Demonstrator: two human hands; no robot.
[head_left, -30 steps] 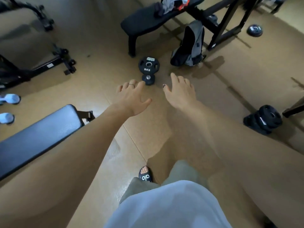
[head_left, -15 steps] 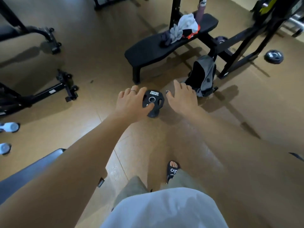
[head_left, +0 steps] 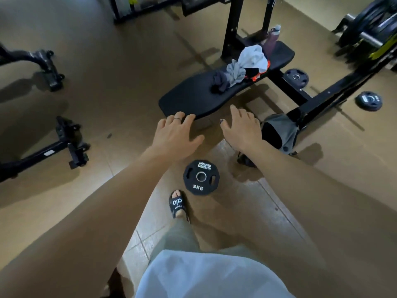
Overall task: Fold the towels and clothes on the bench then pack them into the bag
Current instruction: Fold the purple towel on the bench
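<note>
- The weight bench point(head_left: 193, 97), the worktop here, has a long black padded top, smooth and slightly shiny, on a black steel frame; the clothes sit past its middle, towards the far end.
- The backpack point(head_left: 281, 132) slumps on the floor against the frame at the worktop's near right corner. It is grey and black soft fabric and looks floppy, so its mouth will likely need holding open.
- The pale grey towel point(head_left: 249, 61) lies crumpled on top of the heap: light, limp cloth, best taken by two corners and shaken flat.
- A dark garment point(head_left: 220, 82) is bunched at the heap's near edge, and a black-and-orange piece point(head_left: 255, 74) peeks out beneath the towel; both look soft and light.
- The left hand point(head_left: 175, 136) and right hand point(head_left: 241, 130) are stretched forward near the worktop's near end, fingers straight and spread, holding nothing.
</note>
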